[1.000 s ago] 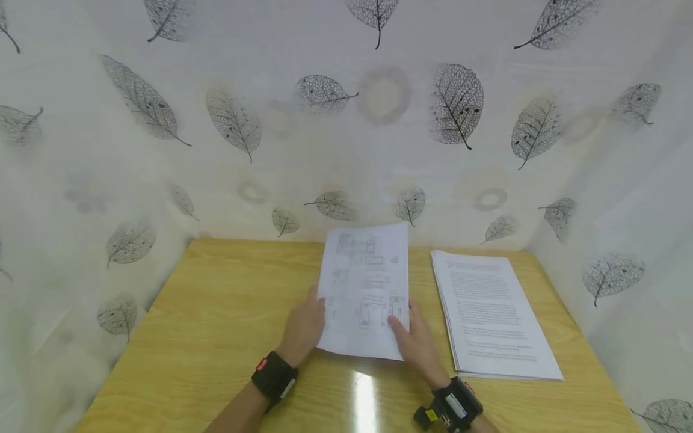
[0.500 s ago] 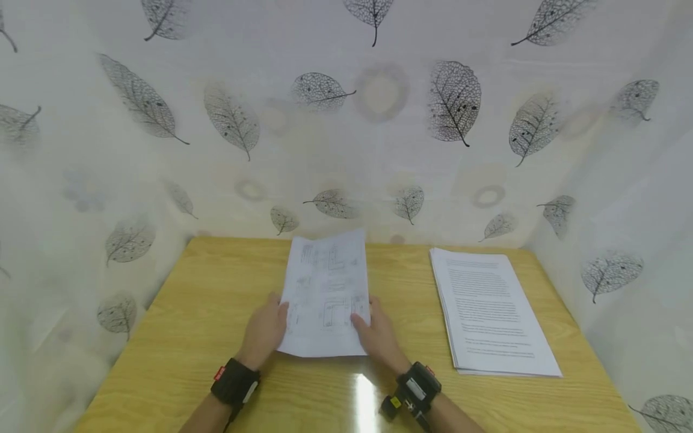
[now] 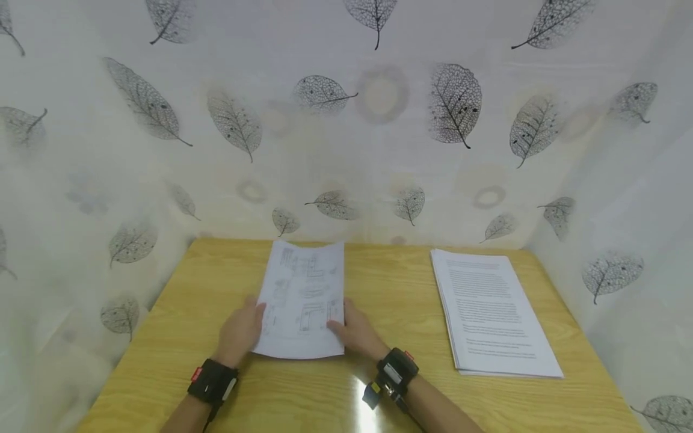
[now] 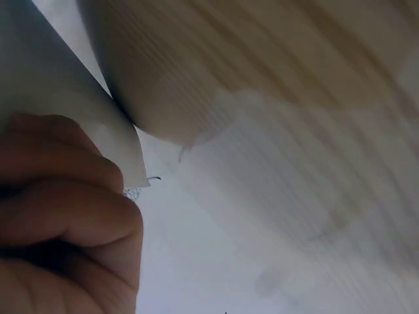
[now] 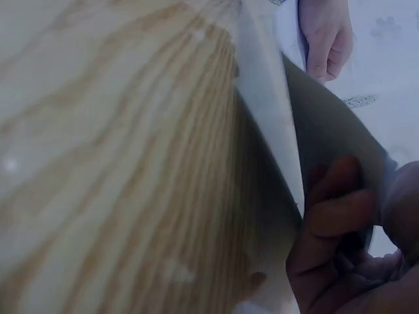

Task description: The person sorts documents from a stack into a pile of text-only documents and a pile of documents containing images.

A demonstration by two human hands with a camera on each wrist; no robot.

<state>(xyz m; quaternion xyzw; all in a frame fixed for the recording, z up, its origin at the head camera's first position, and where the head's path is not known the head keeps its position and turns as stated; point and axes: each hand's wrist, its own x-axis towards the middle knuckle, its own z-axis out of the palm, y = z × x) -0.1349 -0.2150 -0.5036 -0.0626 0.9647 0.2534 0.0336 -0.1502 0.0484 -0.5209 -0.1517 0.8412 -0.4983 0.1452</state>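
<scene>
A white paper (image 3: 300, 300) printed with line drawings is held between both hands, left of the table's middle in the head view. My left hand (image 3: 239, 331) grips its left edge, thumb on the printed face. On the opposite edge my right hand (image 3: 360, 332) pinches it, thumb on top and fingers behind. The paper bends a little, its far edge dipping in the middle. In the left wrist view the curled fingers (image 4: 72, 190) lie against the sheet's back. The right wrist view shows the paper's underside (image 5: 330, 124) above the wood, fingers curled beneath it.
A stack of printed text pages (image 3: 492, 313) lies on the right part of the wooden table (image 3: 395, 288). A leaf-patterned curtain (image 3: 379, 150) hangs behind the table and along both sides. A light reflection shows near the front edge.
Both hands have carried the paper left across the table, away from the text stack. Its far edge now sits lower in the head view. The stack has not moved.
</scene>
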